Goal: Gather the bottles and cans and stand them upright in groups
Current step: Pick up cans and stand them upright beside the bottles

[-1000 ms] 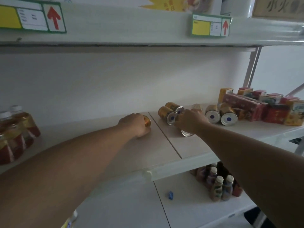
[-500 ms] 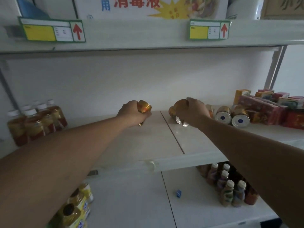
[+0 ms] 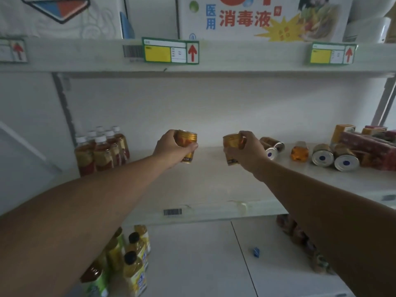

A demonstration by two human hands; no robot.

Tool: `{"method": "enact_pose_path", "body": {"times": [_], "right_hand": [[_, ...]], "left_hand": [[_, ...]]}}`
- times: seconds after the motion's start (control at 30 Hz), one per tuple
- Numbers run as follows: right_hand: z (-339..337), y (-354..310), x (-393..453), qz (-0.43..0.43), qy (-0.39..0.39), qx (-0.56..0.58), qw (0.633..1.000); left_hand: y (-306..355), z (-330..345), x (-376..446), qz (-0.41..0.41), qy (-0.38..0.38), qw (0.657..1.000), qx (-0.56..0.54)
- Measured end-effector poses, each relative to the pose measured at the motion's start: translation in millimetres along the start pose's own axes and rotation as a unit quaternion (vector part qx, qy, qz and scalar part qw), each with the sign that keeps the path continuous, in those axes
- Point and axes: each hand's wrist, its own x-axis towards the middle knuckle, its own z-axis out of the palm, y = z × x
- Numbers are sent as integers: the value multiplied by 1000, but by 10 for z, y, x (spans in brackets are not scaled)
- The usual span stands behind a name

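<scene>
Lower shelf (image 3: 192, 264), nearest the viewer: yellow juice bottles (image 3: 135, 266) are being kept upright at its left edge, already grouped; a small blue object (image 3: 256, 252) is lying loose mid-shelf.

Middle shelf (image 3: 214, 189), over its bare central stretch: two gold cans are being held aloft, clear of the surface. The left can (image 3: 186, 144) is being gripped round its side by the left hand (image 3: 171, 148), fingers wrapped closed, the can nearly upright with its top rim showing. The right can (image 3: 232, 146) is being clasped by the right hand (image 3: 248, 153), fingers closed over its top and far side (its base is partly hidden). Both are judged as being carried upright so they can be set down standing, probably on the bare centre.

Further back, toward the right edge: gold cans (image 3: 334, 156) are lying on their sides, ends facing forward, not yet stood up. A small amber bottle (image 3: 300, 151) is lying among them. At the back left corner, brown tea bottles (image 3: 102, 148) are being kept standing as a finished group.
</scene>
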Motion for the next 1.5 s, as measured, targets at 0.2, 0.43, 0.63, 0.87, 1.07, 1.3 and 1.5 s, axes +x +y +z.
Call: {"method": "enact_pose_path", "body": {"times": [0.2,0.43,0.63,0.87,1.07,1.3,1.5], "right_hand": [[283,-206,-119,-45,-70,39,996],[701,-365,-219,-42,-123,131,983],[1088,-529,-126,-49,-144,122,981],[1621,-706,164,-24,-96,88,991],[2003,-733,422,-4,-80,83,993],[2301,-604,734,-7,-117,92,989],[2490,-431,904,-9,-175,129,976]], "left_hand": [[-101,-362,-297,-43,26,998,23],[-210,-629,-580,-100,52,993,19],[-449,-782,-412,-113,66,991,21],[-877,-889,166,-108,53,992,44],[-1079,-802,538,-102,29,994,34],[-1206,-567,795,-127,35,991,19],[-1251,-445,868,-129,83,988,20]]}}
